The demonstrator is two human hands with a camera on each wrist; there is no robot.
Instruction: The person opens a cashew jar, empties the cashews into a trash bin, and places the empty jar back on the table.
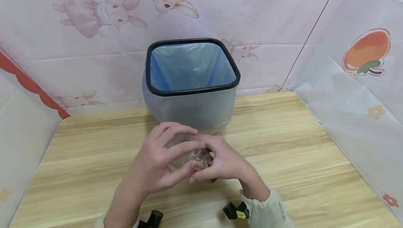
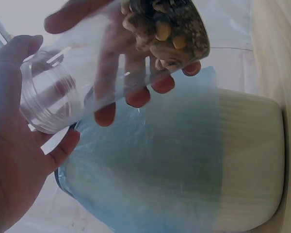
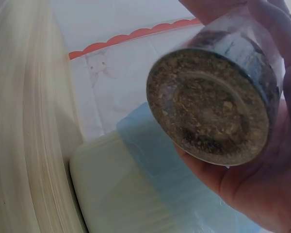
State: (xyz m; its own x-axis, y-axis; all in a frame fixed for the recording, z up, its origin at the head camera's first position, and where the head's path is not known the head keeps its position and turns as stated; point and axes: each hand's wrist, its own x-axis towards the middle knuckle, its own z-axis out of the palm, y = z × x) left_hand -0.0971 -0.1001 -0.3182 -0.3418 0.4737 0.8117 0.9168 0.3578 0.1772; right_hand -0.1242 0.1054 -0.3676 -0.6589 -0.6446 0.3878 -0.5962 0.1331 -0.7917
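Observation:
A clear jar [image 2: 51,92] with a threaded neck is tilted between both hands above the table, in front of a lined bin. Brown, lumpy dried pieces [image 2: 167,36] and fine crumbs gather at its base, which faces the camera in the right wrist view. My right hand [image 1: 225,158] grips the jar near the base, its fingers behind the clear wall. At the other end, my left hand [image 1: 155,158] holds the neck between thumb and curved fingers. No lid shows on the neck. In the head view the hands hide much of the jar.
The bin [image 1: 192,111] has a black rim [image 1: 195,92] and a blue plastic liner [image 1: 192,63]; it stands upright at the back of the wood-grain table [image 1: 94,165]. Printed cloth walls [image 1: 104,53] enclose the table's back and sides.

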